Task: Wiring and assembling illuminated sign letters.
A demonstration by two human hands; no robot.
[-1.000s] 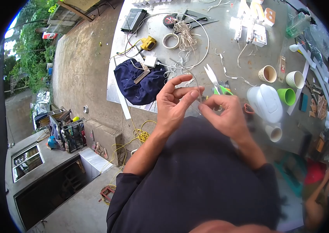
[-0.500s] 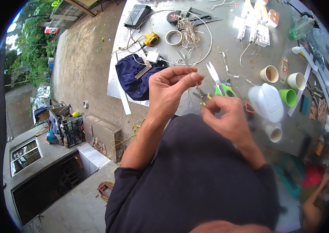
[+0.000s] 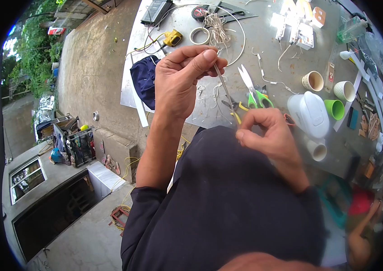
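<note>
My left hand (image 3: 187, 74) is raised over the near edge of the table, its thumb and fingertips pinched on a thin greyish wire (image 3: 226, 90). The wire slants down toward my right hand (image 3: 266, 133), whose thumb and forefinger are closed at its lower end; the exact grip there is hard to make out. Just beyond the right hand lie scissors (image 3: 248, 82) with green handles, blades pointing away, and a yellow-handled tool (image 3: 242, 107), partly hidden. A dark blue cloth (image 3: 142, 83) lies left of and partly behind my left hand.
On the metal table (image 3: 273, 49) are a tape roll (image 3: 199, 36), a bundle of cord (image 3: 217, 28), a tape measure (image 3: 198, 13) and a yellow device (image 3: 172, 38). Cups (image 3: 312, 81) and a white lidded container (image 3: 311, 115) stand right. Another person's arm (image 3: 363, 230) shows lower right.
My left hand has moved up and left, away from my right hand, and more wire stretches between them. A white adapter on the blue cloth is now hidden behind the left hand.
</note>
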